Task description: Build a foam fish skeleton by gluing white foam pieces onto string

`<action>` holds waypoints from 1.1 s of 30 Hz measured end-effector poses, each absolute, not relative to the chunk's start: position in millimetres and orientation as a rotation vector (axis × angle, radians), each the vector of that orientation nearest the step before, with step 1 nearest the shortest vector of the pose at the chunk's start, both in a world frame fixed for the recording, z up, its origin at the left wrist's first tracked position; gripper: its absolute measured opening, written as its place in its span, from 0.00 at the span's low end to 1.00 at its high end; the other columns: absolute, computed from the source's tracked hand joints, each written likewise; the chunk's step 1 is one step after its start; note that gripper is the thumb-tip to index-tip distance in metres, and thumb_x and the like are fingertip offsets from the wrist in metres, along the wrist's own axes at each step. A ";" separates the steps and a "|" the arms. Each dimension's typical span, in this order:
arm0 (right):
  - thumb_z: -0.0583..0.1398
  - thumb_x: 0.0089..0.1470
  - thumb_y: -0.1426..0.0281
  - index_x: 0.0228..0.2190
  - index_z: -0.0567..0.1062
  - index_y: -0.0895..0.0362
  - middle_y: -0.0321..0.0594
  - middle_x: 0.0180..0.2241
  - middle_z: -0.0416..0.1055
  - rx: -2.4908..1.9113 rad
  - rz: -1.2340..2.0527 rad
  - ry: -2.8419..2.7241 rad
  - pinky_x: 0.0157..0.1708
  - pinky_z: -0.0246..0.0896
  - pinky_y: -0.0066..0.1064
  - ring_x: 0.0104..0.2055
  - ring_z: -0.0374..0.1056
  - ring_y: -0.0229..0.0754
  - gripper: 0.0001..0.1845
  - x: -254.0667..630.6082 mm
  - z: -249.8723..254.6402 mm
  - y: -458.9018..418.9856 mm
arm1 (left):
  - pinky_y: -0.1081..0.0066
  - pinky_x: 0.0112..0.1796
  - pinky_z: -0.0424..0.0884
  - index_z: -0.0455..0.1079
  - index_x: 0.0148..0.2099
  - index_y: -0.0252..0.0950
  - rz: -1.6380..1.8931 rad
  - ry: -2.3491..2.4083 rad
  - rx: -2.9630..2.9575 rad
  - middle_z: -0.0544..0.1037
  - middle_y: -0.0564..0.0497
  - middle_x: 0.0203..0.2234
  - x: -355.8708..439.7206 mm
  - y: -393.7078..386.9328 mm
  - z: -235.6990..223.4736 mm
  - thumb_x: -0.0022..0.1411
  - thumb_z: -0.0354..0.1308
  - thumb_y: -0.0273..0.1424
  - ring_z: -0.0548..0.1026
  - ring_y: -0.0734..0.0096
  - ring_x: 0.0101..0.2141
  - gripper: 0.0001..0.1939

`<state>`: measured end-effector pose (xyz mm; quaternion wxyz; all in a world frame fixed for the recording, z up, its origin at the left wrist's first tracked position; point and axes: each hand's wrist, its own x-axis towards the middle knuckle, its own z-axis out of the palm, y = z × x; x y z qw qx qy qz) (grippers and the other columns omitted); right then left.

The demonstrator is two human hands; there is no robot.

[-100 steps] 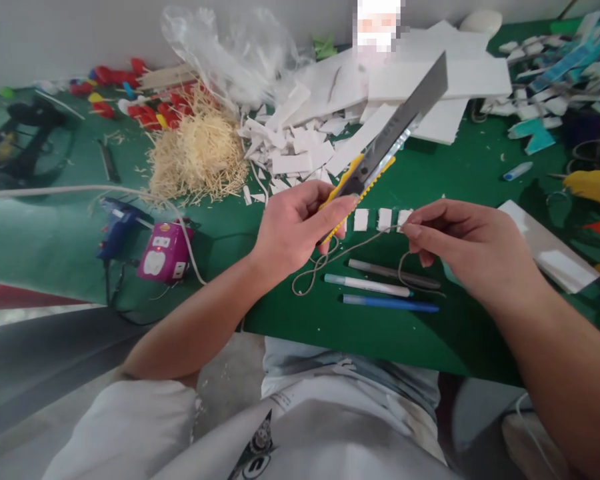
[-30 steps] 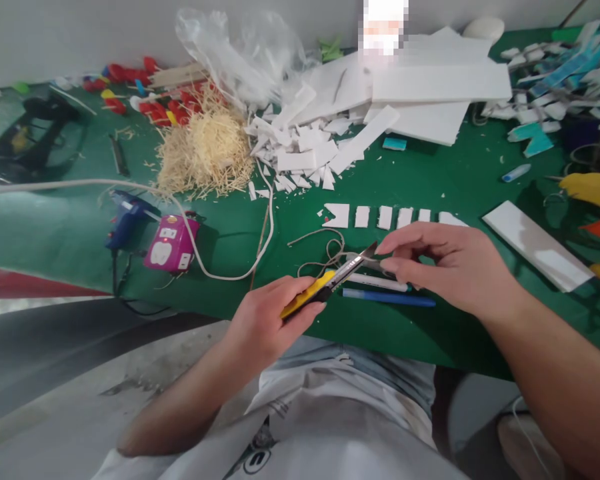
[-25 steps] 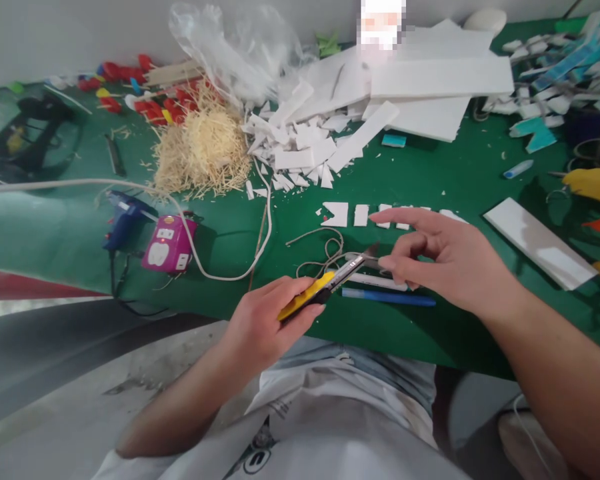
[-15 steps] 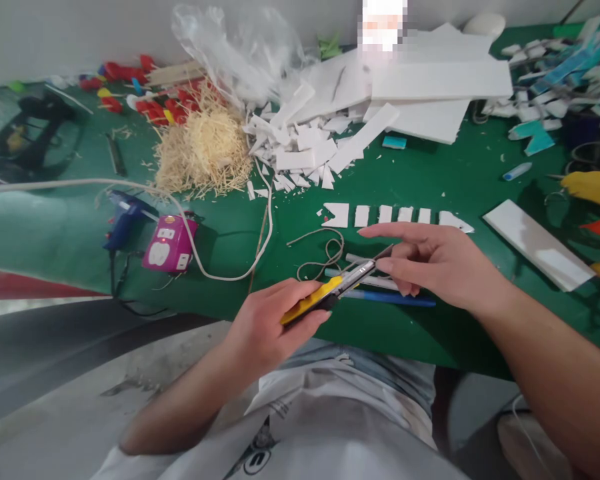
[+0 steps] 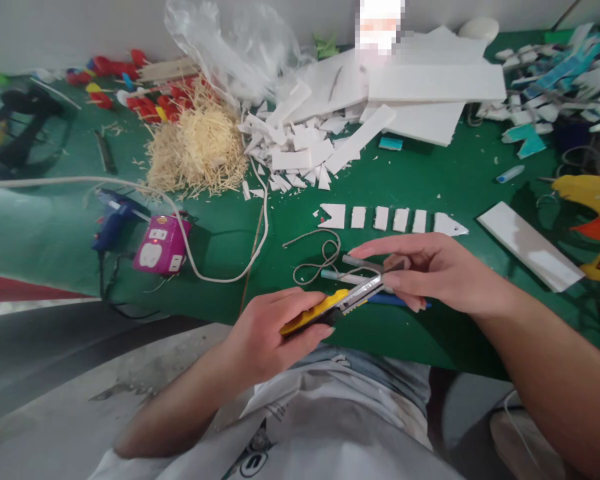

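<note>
My left hand is wrapped round the yellow handle of a utility knife, whose metal end points up to the right. My right hand is at the blade end, index finger stretched out, thumb near the knife's nose, other fingers curled behind the blade. Whether they touch the blade is unclear. Beneath the hands lie a blue pen, a white pen-like stick and a looped grey cord. Behind them, a row of white foam pieces ends in a pointed piece.
White foam scraps and foam sheets lie at the back, beside a heap of thin wood sticks. A yellow glue gun and a foam strip are on the right. A purple power adapter and white cable are left.
The knife's metal end has shifted slightly right and down, deeper between my right hand's fingers. My right hand has lowered slightly. The whole view has shifted a little.
</note>
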<state>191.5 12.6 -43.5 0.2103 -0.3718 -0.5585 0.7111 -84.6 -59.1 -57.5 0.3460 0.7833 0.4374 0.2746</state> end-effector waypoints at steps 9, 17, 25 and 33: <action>0.68 0.58 0.61 0.41 0.83 0.59 0.30 0.15 0.67 -1.030 2.081 -1.498 0.14 0.50 0.23 0.16 0.59 0.31 0.15 190.5 -46.6 14.4 | 0.80 0.27 0.68 0.78 0.50 0.36 0.678 1.153 2.012 0.79 0.55 0.27 -83.2 -57.7 -52.4 0.72 0.60 0.33 0.72 0.79 0.24 0.09; 0.72 0.50 0.55 0.28 0.77 0.57 0.33 0.18 0.69 -1.241 1.856 -1.488 0.19 0.57 0.24 0.19 0.62 0.31 0.19 183.4 -43.9 12.2 | 0.80 0.34 0.74 0.77 0.51 0.39 0.724 1.222 1.942 0.83 0.54 0.34 -86.9 -60.6 -56.8 0.72 0.60 0.30 0.79 0.77 0.30 0.09; 0.69 0.53 0.50 0.21 0.72 0.55 0.35 0.19 0.70 -1.298 1.778 -1.552 0.21 0.62 0.25 0.20 0.64 0.33 0.24 179.1 -41.1 11.5 | 0.81 0.43 0.78 0.68 0.65 0.39 0.607 1.208 1.985 0.86 0.52 0.47 -84.1 -56.2 -47.5 0.73 0.56 0.27 0.85 0.76 0.42 0.20; 0.68 0.55 0.48 0.23 0.74 0.55 0.35 0.20 0.71 -1.256 1.796 -1.546 0.22 0.64 0.25 0.21 0.66 0.33 0.24 177.6 -40.8 9.4 | 0.72 0.31 0.77 0.70 0.58 0.36 0.397 1.331 2.415 0.85 0.51 0.39 -58.2 -43.7 -41.9 0.76 0.53 0.34 0.84 0.68 0.33 0.14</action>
